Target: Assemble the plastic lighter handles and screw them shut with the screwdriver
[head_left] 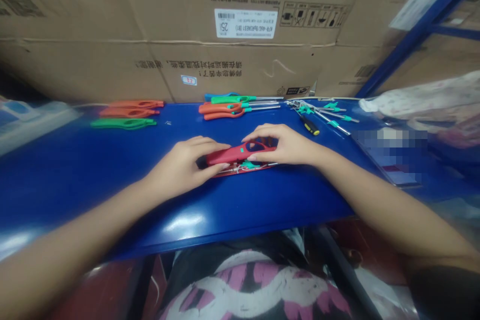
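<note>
Both of my hands are on a red long-nosed lighter (pixel 234 155) just above the blue table. My left hand (pixel 183 165) pinches its left end between thumb and fingers. Around the trigger-loop end on the right, my right hand (pixel 285 145) has its thumb and fingers closed. The upper red shell half lies over the lower one, with a gap along the near side. Inside that gap show a turquoise trigger part (pixel 248 165), thin wires and some metal. My fingers cover both ends of the lighter.
Orange and green shells (pixel 129 110) lie at the back left. Several lighters with metal rods (pixel 225 108) sit at the back middle. Rods with turquoise triggers (pixel 330 115) and a black-yellow screwdriver (pixel 310 126) are further right. A cardboard box (pixel 180 20) stands behind the blue table (pixel 150 220).
</note>
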Tool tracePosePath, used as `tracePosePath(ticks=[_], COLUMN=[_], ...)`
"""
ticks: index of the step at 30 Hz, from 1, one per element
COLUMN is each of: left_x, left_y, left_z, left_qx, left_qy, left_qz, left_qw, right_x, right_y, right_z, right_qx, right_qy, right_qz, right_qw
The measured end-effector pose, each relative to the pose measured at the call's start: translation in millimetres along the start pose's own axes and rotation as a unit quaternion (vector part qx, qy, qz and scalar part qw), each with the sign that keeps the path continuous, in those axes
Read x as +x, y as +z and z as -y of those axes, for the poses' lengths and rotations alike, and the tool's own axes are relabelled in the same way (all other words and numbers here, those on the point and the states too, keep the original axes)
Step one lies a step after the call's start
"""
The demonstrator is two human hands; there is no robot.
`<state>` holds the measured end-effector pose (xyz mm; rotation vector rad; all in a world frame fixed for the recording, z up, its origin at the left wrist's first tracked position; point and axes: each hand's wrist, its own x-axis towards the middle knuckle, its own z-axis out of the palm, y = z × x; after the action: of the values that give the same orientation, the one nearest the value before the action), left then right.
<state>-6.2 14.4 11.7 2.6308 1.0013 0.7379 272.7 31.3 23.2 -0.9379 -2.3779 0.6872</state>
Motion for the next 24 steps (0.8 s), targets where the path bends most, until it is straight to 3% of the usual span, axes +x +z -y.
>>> tracePosePath(ticks=[4,14,24], left_x=[0,1,1], left_y=[1.6,-2.9,-8.3], left_z=[2,0,-5], left_qx=[-0.025,-0.030,-0.001], left_qy=[-0.006,0.001,-0.001], left_qz=[0.029,0.078,0.126], left_qw=[0.999,0.997,0.992], right_x=[-2,-1,-3], right_y=[-3,0,7], right_z=[-5,-3,-1], right_qx=[-0.060,-0.063,-0.091], right_qy=[-0.044,-0.075,-0.072], right_qz=[0.032,0.070,0.099], right_qw=[0.997,0.993,0.988])
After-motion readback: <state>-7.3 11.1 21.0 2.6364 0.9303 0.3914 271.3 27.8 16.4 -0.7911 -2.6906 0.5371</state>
